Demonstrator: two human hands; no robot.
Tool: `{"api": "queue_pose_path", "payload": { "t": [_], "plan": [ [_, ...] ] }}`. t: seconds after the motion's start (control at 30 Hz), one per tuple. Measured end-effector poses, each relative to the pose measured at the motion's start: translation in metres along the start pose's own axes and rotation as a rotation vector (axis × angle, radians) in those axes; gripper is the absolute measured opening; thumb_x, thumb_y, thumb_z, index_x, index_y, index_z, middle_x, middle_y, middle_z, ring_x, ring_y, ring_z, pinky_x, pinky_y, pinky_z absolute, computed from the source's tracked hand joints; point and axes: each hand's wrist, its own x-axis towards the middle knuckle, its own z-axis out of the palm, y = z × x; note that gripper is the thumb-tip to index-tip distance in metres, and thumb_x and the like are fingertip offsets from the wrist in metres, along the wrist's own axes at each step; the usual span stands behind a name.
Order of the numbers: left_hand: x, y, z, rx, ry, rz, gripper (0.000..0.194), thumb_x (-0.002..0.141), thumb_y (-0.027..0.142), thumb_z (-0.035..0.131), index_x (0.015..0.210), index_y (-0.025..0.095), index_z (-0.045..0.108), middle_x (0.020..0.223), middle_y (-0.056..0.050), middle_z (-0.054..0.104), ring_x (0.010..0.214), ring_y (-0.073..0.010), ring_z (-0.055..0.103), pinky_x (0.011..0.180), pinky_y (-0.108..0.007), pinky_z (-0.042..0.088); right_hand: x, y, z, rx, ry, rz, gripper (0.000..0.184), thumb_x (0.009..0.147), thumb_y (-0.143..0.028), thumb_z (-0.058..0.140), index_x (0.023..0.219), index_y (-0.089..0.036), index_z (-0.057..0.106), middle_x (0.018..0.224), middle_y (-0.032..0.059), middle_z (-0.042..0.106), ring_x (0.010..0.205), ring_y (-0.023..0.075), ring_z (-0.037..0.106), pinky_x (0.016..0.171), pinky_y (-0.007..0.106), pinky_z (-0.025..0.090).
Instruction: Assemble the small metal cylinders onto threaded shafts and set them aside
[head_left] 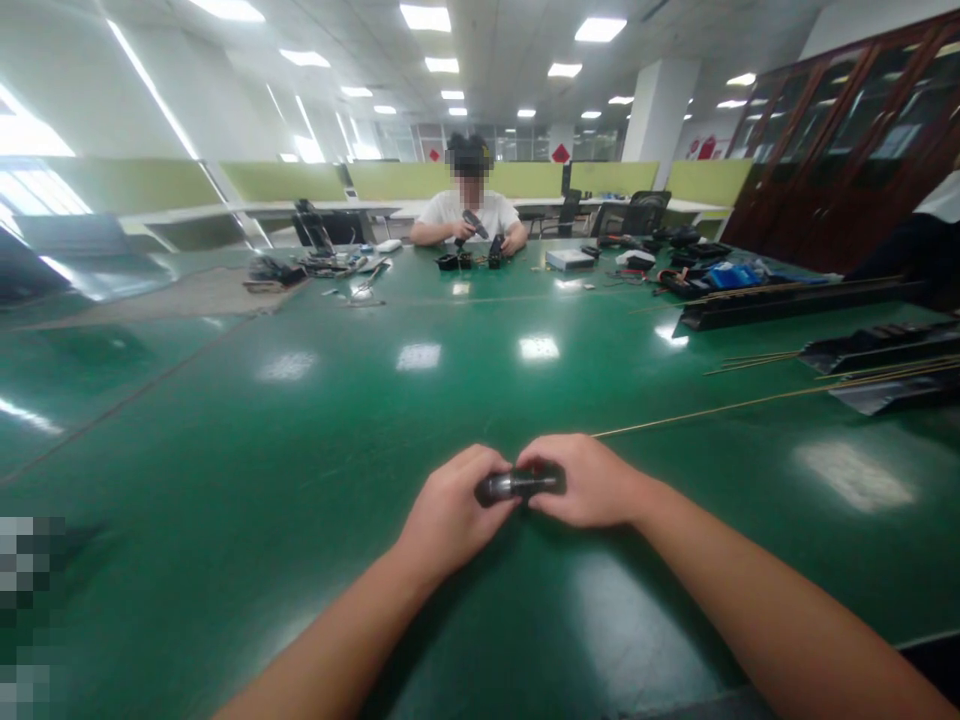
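Observation:
Between my two hands is a short black cylindrical object (517,486) with a shiny grey band; its exact kind cannot be made out. My left hand (456,505) grips its left end with thumb and fingers. Around the right end, the fingers of my right hand (589,482) are closed too. Both hands are low over the green table (360,420), near its front edge. A thin yellowish rod (697,411) lies on the table, running rightward from behind my right hand.
Black metal channels (795,302) with more thin rods lie at the right. A person (469,210) in a white shirt works at the far side, holding a dark tool. Tools and a blue item (733,276) lie at the back right, cluttered parts (330,262) at the back left.

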Motion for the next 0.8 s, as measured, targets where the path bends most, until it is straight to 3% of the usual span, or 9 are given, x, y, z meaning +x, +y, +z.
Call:
{"api": "queue_pose_path", "payload": {
  "t": [0.47, 0.8],
  "plan": [
    [-0.0012, 0.0008, 0.0031, -0.007, -0.020, 0.013, 0.011, 0.079, 0.023, 0.069, 0.087, 0.019, 0.063, 0.083, -0.003, 0.064, 0.076, -0.0160, 0.059, 0.068, -0.027, 0.045, -0.0008, -0.0020, -0.0021, -0.002, -0.039, 0.017, 0.020, 0.074, -0.029, 0.073, 0.092, -0.021, 0.071, 0.087, 0.0031, 0.073, 0.078, 0.0182, 0.066, 0.072, 0.028, 0.047],
    [-0.0005, 0.0017, 0.0045, -0.033, -0.042, -0.056, 0.017, 0.075, 0.024, 0.073, 0.090, 0.020, 0.067, 0.086, -0.002, 0.070, 0.078, -0.0171, 0.064, 0.070, -0.027, 0.047, -0.0005, 0.0001, -0.0010, -0.046, -0.070, -0.002, 0.018, 0.076, -0.029, 0.071, 0.092, -0.021, 0.072, 0.087, 0.0037, 0.073, 0.078, 0.0188, 0.066, 0.073, 0.028, 0.046]
  ]
}}
